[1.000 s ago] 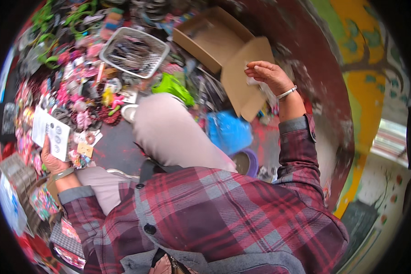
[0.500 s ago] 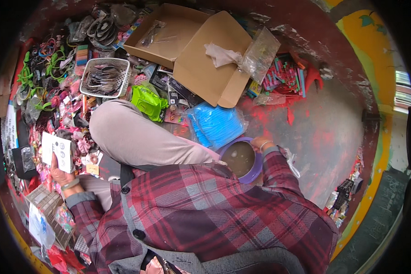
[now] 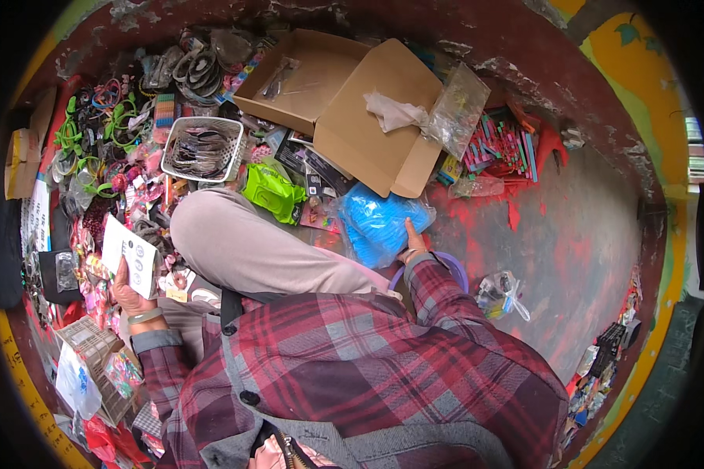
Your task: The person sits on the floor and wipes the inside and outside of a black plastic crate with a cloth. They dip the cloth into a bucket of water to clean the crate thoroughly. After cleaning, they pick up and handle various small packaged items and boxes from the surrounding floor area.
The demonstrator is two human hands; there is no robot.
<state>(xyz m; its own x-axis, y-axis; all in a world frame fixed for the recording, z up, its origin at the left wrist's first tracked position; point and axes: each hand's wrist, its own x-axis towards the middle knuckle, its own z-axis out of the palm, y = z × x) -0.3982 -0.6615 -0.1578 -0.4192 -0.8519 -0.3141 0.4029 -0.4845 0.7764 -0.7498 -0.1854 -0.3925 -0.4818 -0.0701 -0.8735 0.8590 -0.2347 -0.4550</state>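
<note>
My left hand (image 3: pixel 133 295) is closed round the lower edge of a flat white box (image 3: pixel 129 248) with dark printing, held up over the pile of small goods at the left. My right hand (image 3: pixel 412 244) grips the near right edge of a blue pack (image 3: pixel 377 223) in clear plastic, thumb on top; its other fingers are mostly hidden. Below that hand and partly covered by my sleeve stands a purple bucket (image 3: pixel 457 270). A green soft packet (image 3: pixel 272 191) lies beyond my bent knee.
Hair accessories and other small goods crowd the left, around a white basket (image 3: pixel 238 160). An open cardboard box (image 3: pixel 352 109) lies at the back. Colourful sticks (image 3: pixel 512 144) and a clear plastic bag (image 3: pixel 499 293) are at the right. A low painted wall (image 3: pixel 594 102) curves around.
My right hand has left the purple bucket's rim and moved forward and left onto the blue pack. My left hand still holds the white box, now turned slightly. The view has shifted a little.
</note>
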